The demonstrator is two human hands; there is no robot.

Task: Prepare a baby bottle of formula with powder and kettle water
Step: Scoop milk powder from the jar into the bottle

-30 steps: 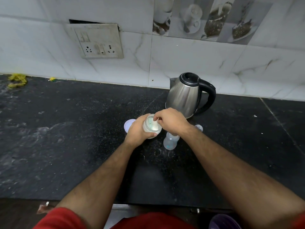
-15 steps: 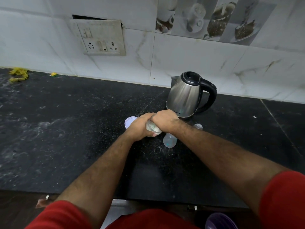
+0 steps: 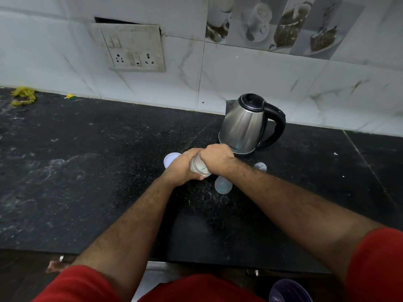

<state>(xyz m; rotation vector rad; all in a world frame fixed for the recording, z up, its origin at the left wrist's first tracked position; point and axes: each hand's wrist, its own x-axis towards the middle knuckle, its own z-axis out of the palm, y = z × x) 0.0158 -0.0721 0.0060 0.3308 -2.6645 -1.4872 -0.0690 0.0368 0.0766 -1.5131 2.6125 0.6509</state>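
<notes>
Left hand (image 3: 182, 168) wrapped round a small white tub (image 3: 199, 167), held tipped above the black tabletop (image 3: 87, 171); right hand (image 3: 216, 159) curled over the tub's top end, what is inside the fingers hidden. Just under the right wrist, a clear bottle (image 3: 222, 185) standing on the tabletop, with a round lid (image 3: 171, 159) left of the hands, a small clear cap (image 3: 260, 166) to the right. Behind the hands, a steel kettle (image 3: 246, 125) by the wall.
</notes>
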